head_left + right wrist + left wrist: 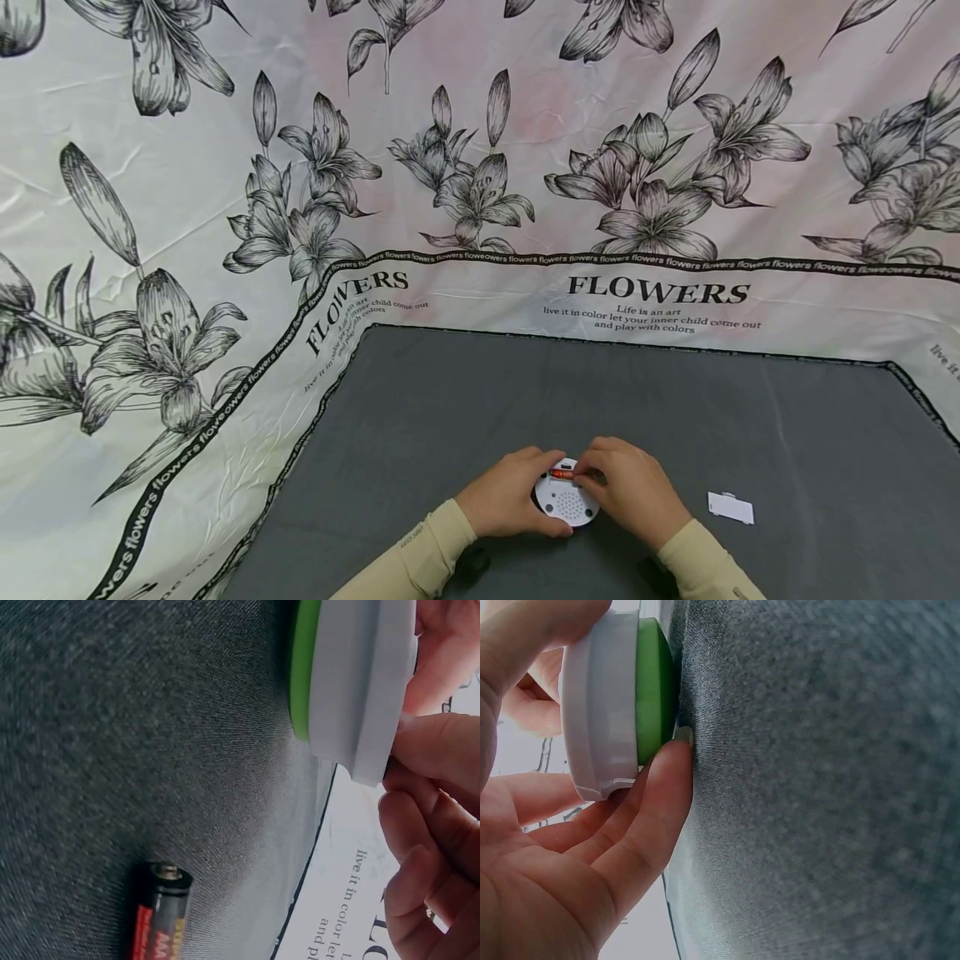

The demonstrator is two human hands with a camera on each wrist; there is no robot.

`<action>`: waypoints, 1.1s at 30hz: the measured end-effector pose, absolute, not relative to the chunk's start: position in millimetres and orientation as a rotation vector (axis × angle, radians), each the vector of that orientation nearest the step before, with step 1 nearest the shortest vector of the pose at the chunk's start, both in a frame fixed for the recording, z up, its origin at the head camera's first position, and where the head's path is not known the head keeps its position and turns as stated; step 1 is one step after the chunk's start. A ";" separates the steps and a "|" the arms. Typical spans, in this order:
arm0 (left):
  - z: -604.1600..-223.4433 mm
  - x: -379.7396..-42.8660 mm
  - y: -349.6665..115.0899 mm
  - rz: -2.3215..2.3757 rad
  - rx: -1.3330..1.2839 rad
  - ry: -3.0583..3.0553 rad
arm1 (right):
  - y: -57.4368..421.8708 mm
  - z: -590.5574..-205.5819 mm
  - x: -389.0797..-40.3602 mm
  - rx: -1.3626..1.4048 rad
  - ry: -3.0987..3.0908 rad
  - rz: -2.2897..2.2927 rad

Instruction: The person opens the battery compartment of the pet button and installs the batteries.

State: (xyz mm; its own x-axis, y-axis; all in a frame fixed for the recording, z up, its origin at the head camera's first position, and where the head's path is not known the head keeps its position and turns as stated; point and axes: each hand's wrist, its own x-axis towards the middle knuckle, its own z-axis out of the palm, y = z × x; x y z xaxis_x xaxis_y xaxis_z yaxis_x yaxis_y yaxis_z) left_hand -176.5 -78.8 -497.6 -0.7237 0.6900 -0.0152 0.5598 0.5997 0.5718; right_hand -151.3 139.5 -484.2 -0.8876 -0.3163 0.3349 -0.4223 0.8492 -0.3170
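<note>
Battery (160, 919), loose, lay near the right hand (632, 490), which pinched a red cell (561, 473) in the white device (567, 503). The left hand (510, 496) gripped that device's rim, the sensible hold on probably light, stiff, slick plastic. Rightward lay a cover (730, 508); well beyond, lettering (658, 290) bordered the tabletop's (750, 433) far edge.
</note>
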 end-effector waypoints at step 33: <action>-495.6 -174.4 -75.8 0.828 1.032 2.577 | 151.6 -480.0 -156.2 0.262 -2.992 0.946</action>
State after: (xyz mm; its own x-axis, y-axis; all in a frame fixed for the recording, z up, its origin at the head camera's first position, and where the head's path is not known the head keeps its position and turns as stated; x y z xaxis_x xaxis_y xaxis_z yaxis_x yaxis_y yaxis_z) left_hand -174.4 -75.8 -495.6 -0.7199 0.6939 -0.0153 0.5552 0.5890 0.5873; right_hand -156.2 151.6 -480.0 -0.9861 -0.1603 0.0429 -0.1558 0.8056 -0.5716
